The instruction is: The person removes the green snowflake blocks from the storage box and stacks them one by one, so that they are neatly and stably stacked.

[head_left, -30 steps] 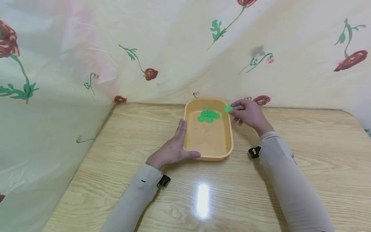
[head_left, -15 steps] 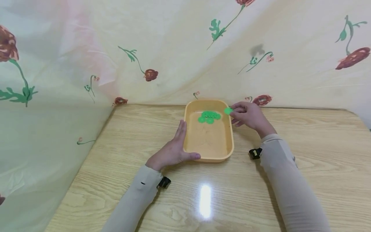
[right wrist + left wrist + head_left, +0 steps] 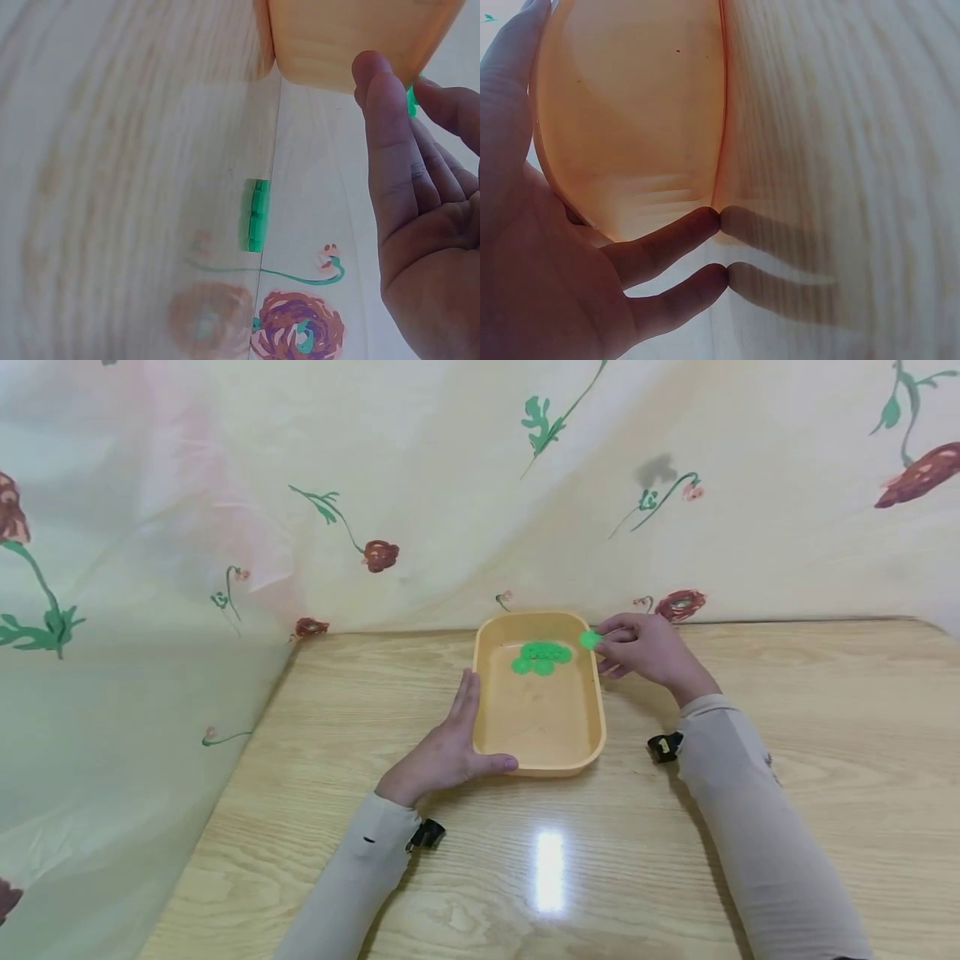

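A yellow-orange plastic tray (image 3: 536,727) stands on the table. Several green round discs (image 3: 543,657) lie clustered at its far end. My left hand (image 3: 442,756) rests against the tray's near left corner, its extended fingers along the left wall and thumb at the near rim. In the left wrist view, two fingertips of the left hand (image 3: 615,270) touch the table beside the tray. My right hand (image 3: 648,652) pinches a green disc (image 3: 589,640) at the tray's far right rim. The right wrist view shows that disc mostly hidden behind the right hand (image 3: 427,217).
Another green piece (image 3: 257,216) lies on the table near its back edge, beyond the tray in the right wrist view. A flowered sheet (image 3: 420,485) hangs behind and to the left of the wooden table (image 3: 337,718).
The head view has shifted slightly. The right hand stays by the tray's right rim with the disc, moved only a little inward. The left hand keeps its place.
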The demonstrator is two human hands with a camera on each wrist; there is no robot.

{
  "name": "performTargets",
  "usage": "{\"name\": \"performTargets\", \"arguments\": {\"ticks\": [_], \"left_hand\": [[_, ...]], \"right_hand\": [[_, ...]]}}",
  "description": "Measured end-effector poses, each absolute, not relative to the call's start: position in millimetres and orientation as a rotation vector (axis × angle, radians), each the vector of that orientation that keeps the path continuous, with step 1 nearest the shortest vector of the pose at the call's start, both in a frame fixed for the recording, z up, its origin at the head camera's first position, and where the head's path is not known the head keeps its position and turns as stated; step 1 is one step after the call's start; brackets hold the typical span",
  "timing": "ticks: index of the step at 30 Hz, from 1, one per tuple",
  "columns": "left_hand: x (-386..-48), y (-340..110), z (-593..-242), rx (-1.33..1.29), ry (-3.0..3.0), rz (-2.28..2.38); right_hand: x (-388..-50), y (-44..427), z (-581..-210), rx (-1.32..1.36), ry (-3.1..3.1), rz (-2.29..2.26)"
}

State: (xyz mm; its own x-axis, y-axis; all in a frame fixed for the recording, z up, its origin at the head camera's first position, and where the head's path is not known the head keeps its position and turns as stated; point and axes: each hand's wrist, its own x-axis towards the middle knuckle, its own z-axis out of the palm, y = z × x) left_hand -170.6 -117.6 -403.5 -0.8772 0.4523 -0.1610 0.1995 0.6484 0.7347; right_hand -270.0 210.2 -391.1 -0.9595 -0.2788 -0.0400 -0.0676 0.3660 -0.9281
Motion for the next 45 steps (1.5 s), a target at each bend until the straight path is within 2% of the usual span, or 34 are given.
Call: {"name": "performTargets", "arguments": {"ticks": [23,33,45], "left_hand": [[-170,-117,-404,0.493,2.526,1.086],[-169,-118,-404,0.480,2.528,1.099],[-169,-117,-401,0.492,2.534,1.092]], "right_hand": [[-268,210,-390,-0.279,2.443,-1.660],[-268,245,-402,-0.129,2.489,-1.703],[-267,269,-425,-0.033,2.550,-1.509]]}}
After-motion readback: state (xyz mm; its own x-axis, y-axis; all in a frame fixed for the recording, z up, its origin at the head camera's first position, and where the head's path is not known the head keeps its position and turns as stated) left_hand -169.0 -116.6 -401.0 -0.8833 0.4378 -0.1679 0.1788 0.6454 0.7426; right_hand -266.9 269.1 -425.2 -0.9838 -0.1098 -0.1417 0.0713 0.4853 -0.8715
